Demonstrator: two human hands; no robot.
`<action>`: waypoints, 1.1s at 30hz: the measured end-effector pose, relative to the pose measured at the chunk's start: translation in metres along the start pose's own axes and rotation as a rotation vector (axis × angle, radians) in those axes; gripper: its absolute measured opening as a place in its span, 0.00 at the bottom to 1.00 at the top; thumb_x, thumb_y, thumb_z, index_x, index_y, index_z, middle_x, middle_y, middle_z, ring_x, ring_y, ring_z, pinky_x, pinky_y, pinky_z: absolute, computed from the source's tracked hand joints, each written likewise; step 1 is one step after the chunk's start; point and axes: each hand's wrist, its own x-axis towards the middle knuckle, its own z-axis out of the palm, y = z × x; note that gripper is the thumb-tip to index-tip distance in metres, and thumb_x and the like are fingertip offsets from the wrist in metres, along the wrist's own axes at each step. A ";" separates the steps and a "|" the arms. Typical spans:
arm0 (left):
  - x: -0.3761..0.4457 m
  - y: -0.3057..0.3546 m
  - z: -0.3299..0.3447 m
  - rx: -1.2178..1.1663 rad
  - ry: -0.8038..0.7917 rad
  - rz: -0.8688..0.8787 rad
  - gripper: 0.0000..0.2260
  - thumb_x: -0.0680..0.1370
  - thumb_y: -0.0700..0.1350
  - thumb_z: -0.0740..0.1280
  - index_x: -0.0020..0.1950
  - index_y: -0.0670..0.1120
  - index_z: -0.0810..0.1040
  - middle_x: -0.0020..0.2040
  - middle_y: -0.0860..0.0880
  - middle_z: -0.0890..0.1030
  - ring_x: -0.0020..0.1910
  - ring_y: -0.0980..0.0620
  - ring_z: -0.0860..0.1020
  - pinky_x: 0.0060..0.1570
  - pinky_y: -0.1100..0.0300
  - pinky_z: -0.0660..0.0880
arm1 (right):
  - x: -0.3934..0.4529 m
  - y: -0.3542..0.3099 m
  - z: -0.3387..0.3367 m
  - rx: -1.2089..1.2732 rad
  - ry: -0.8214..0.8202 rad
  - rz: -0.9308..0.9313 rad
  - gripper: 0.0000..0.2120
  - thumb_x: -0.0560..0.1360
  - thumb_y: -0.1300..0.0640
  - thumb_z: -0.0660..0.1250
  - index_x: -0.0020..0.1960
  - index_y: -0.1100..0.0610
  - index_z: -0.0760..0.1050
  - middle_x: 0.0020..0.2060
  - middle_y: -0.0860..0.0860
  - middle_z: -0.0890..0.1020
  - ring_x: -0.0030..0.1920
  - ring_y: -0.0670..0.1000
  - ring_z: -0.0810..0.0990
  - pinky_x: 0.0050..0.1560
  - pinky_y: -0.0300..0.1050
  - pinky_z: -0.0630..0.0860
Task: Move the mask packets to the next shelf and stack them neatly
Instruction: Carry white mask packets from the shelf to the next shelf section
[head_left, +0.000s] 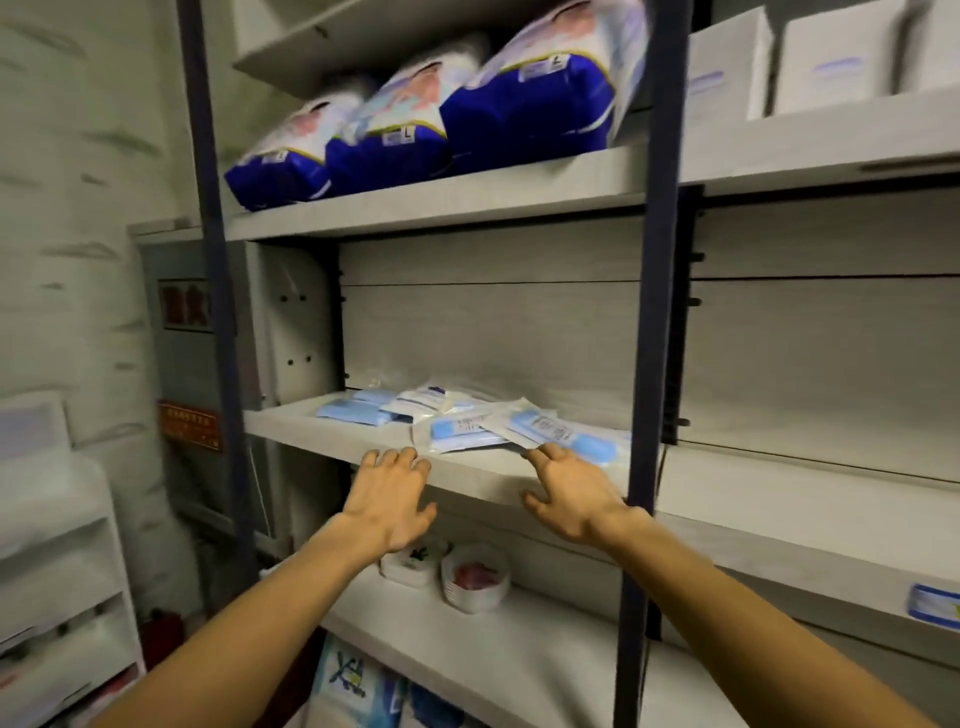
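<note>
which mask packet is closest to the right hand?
The clear packet topmost at the right end of the pile, its corner overhanging toward the shelf front. The right hand's fingertips are just about at its edge; the other packets lie farther left and back.

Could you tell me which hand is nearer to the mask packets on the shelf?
Right. The right hand has fingers at the mask packets' front edge; the left hand rests further left, short of them.

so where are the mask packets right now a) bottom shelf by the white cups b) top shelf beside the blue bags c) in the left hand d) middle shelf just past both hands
d: the mask packets lie loose on the middle shelf, just beyond the open left hand and right hand, neither gripping any.
</note>
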 end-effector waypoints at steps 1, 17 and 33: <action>0.009 -0.007 0.005 0.000 0.002 -0.012 0.25 0.79 0.61 0.61 0.72 0.49 0.70 0.70 0.46 0.72 0.68 0.45 0.72 0.70 0.48 0.65 | 0.015 0.000 0.003 -0.007 0.011 0.018 0.31 0.79 0.46 0.63 0.78 0.56 0.61 0.72 0.57 0.69 0.70 0.60 0.71 0.67 0.54 0.73; 0.239 -0.020 0.071 -0.256 -0.241 0.015 0.45 0.74 0.72 0.61 0.83 0.54 0.48 0.84 0.50 0.47 0.82 0.45 0.52 0.78 0.45 0.54 | 0.232 0.057 0.071 0.077 -0.093 0.341 0.38 0.72 0.42 0.69 0.76 0.56 0.61 0.72 0.56 0.68 0.73 0.59 0.67 0.69 0.59 0.68; 0.305 -0.064 0.111 -0.346 -0.004 0.019 0.46 0.63 0.77 0.66 0.75 0.54 0.67 0.69 0.51 0.77 0.65 0.47 0.75 0.60 0.50 0.74 | 0.279 0.062 0.076 0.530 0.171 0.398 0.25 0.72 0.58 0.67 0.69 0.55 0.73 0.64 0.55 0.79 0.64 0.60 0.78 0.62 0.49 0.74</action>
